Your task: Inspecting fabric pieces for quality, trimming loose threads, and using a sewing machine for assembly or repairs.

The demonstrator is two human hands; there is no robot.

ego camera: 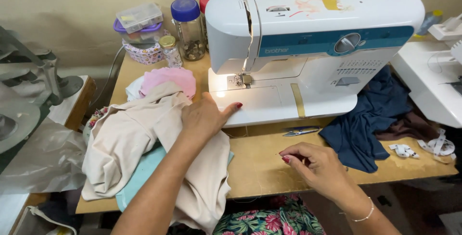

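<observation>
Fingertips of the right hand curl together low over the wooden table; whether they pinch a thread or anything else cannot be told. The left hand lies spread and flat, palm down, on beige fabric, its forefinger reaching onto the bed of the white sewing machine. That fabric hides most of the pink cloth and light blue cloth beneath it. Small snips lie between the hands, beside the machine. Dark blue cloth is heaped to the right, partly tucked under the machine; jars stand behind.
</observation>
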